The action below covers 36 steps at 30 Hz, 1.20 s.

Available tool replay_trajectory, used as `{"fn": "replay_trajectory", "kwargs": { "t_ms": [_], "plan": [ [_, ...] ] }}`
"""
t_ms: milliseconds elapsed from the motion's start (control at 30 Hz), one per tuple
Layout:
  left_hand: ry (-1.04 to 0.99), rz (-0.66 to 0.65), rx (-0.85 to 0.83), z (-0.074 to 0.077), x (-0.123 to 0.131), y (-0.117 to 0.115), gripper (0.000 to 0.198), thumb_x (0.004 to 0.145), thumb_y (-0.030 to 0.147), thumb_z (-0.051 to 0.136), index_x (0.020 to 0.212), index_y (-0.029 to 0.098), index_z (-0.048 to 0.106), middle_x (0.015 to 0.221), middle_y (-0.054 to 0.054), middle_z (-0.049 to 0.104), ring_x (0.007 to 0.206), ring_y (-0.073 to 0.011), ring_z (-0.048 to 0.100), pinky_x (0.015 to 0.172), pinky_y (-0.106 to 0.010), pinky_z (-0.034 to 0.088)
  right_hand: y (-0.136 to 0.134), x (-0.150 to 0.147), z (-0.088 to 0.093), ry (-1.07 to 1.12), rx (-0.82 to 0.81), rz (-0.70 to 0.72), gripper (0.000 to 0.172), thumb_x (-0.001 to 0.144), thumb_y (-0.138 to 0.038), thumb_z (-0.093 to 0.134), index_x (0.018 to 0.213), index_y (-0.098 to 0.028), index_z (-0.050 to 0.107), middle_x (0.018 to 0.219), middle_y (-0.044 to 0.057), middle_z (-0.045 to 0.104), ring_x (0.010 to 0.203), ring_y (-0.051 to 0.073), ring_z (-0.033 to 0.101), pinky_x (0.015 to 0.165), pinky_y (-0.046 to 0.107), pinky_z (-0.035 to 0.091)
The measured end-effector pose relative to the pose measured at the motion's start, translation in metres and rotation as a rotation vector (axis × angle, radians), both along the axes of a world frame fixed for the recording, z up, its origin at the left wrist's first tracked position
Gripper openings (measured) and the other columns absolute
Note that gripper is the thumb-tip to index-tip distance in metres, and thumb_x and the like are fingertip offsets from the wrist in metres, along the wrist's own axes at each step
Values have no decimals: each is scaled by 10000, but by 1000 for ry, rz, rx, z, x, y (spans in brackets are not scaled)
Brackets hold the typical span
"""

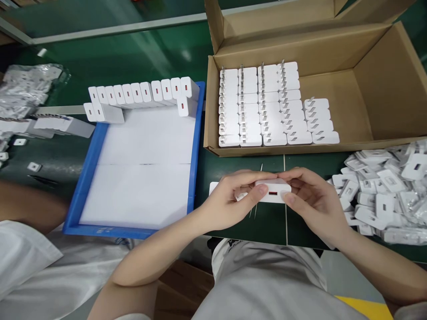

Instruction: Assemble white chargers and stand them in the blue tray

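- Because the white charger (274, 190) looks like a smooth, hard plastic block, we judge it light, stiff and slightly slippery, and likely to scuff if dropped.
- We have it over the bench (233, 160), port side towards us; the fingers of our left hand (230, 198) and right hand (310, 200) grasp it, thumbs on the near face either side of the port.
- We do best gripping its short ends, sparing the port.
- To our left, the blue tray (193, 173) carries a row of similar blocks (136, 93); a co-worker's sleeve (26, 253) is beside it.
- Beyond our hands, the open carton (347, 102) holds pronged chargers (250, 111); its near wall and upright prongs stand in our way.
- Loose white pieces (383, 191) crowd our right forearm.
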<state>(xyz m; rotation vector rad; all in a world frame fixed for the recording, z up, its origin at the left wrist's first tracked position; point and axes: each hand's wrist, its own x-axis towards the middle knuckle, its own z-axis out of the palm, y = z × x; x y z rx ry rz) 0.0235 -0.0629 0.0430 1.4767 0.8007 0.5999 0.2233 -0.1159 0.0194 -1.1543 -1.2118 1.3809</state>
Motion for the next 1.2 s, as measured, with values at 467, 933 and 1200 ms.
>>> {"fn": "replay_trajectory", "kwargs": {
  "t_ms": [467,933,1200],
  "plan": [
    [30,-4,-25,0,-2,1,356,970,340,516,1232,150,661,1049,-97,676,802,-143,574,629,-244,418,1,0,2,-44,-5,5,216,894,-299,673,1108,-299,640,965,42,642,927,205,624,782,329,558],
    [19,13,-12,2,-2,1,351,963,319,530,1216,119,667,1037,-99,685,777,-130,576,615,-222,425,2,0,1,-39,7,12,230,890,-290,679,1116,-296,636,955,35,637,854,175,617,792,305,556],
    [-1,16,-16,1,-2,2,317,964,307,531,1207,172,682,1034,-82,684,792,-129,587,632,-215,437,2,0,4,-45,1,11,228,891,-298,675,1116,-291,638,967,40,635,871,179,622,793,300,563]
  ]
}}
